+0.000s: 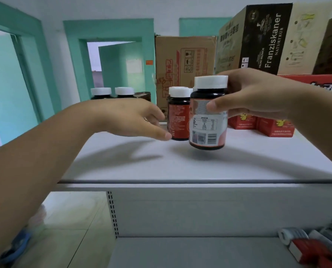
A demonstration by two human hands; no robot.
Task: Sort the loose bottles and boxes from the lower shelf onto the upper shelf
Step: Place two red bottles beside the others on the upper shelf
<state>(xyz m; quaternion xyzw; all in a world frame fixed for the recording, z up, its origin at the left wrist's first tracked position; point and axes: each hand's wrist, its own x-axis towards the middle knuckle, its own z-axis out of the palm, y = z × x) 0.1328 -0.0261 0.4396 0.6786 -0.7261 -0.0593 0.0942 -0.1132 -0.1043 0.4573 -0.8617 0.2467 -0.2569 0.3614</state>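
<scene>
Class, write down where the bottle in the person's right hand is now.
Head view, right of centre: the held bottle, gripped by the right hand, is over the upper shelf, just right of a standing red-labelled bottle.

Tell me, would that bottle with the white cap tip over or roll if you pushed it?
Probably stiff: the bottle shows no dent where the right hand grips it. Its wide base should stand steady on the upper shelf, though a shove near its top might tip it. On its side, the round body would likely roll.
</scene>
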